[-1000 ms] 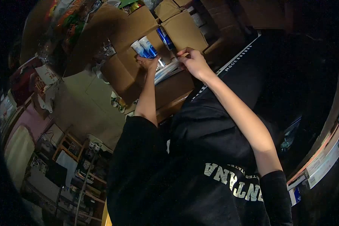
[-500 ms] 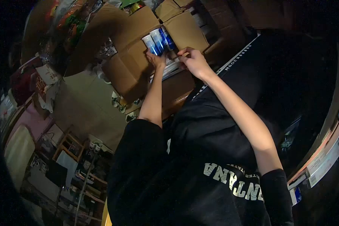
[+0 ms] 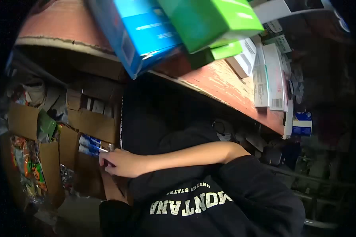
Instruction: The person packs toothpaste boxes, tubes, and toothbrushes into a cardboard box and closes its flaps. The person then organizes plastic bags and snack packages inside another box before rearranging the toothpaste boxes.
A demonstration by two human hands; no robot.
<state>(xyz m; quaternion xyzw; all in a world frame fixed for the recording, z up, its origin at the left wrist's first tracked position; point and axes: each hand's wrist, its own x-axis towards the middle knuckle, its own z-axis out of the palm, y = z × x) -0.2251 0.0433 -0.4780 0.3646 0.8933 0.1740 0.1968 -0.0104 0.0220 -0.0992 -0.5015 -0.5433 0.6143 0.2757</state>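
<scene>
Several blue-and-white tubes or cans (image 3: 89,147) stand side by side in an opened cardboard box (image 3: 93,126) at lower left. My right hand (image 3: 122,162) is at the box's near side, just right of these cans. Its fingers are curled together, and what they hold, if anything, is hidden. My left forearm (image 3: 114,191) reaches up beneath the right hand. The left hand itself is covered by the right hand, so its fingers do not show. A small pale, shiny item (image 3: 111,147) lies beside the right hand, too small to name.
Above, a worn reddish tabletop (image 3: 217,81) carries a blue box (image 3: 146,35), a green box (image 3: 213,23) and several white cartons (image 3: 271,77). Snack-like packets (image 3: 29,166) fill the left side. Metal bars (image 3: 316,197) run at lower right.
My view has swung right and up, bringing in the tabletop and its boxes. The cardboard box now appears lower left. My right hand now covers the left hand, which was at the cans.
</scene>
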